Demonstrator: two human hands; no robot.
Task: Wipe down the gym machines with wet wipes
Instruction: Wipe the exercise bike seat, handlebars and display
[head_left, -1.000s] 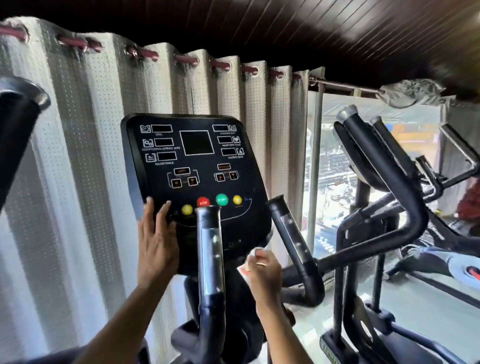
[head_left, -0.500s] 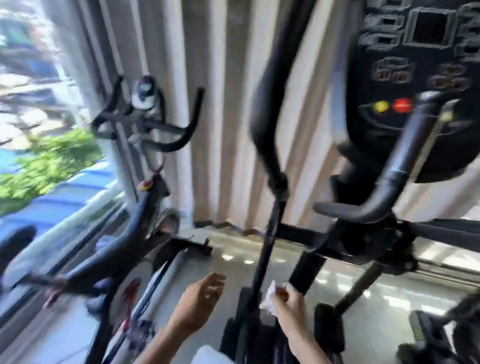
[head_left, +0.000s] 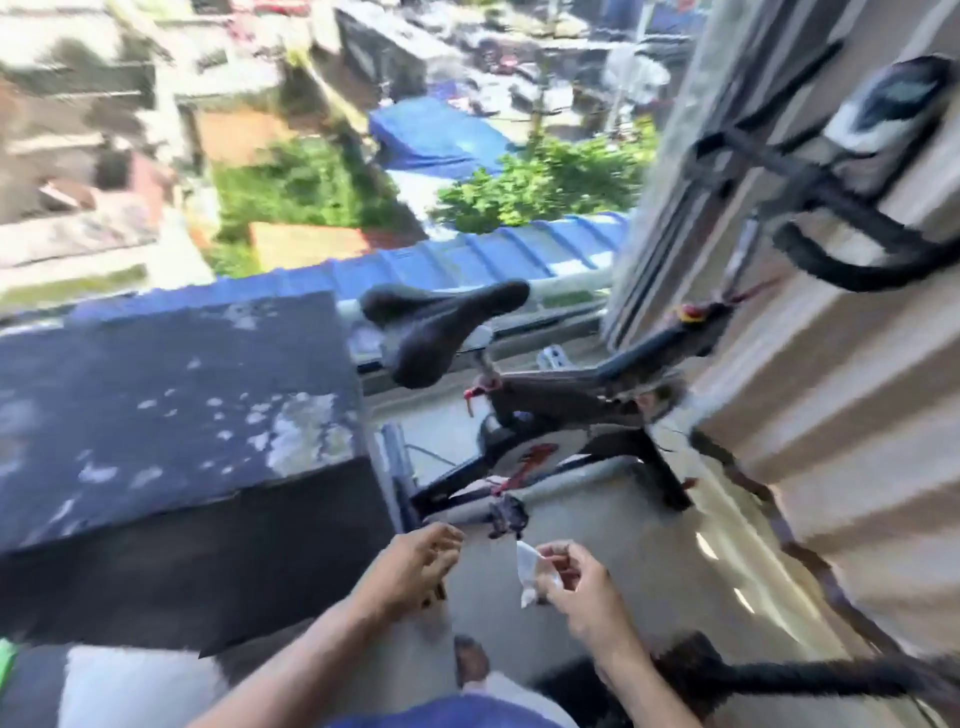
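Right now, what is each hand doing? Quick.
Left hand: open, fingers loosely extended, holding nothing.
Right hand: pinching the white wet wipe between thumb and fingers.

Thin, crumpled white wipe (head_left: 530, 571), papery. Matt black padded saddle (head_left: 441, 325) at centre. Ribbed pale cloth curtain (head_left: 852, 415), right; glossy floor (head_left: 649, 545) below.

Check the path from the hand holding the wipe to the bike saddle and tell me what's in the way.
Nothing visible blocks it. The right hand pinches the wet wipe low in the view; the saddle sits above and beyond, with only open floor and the bike's pedal below the line between them.
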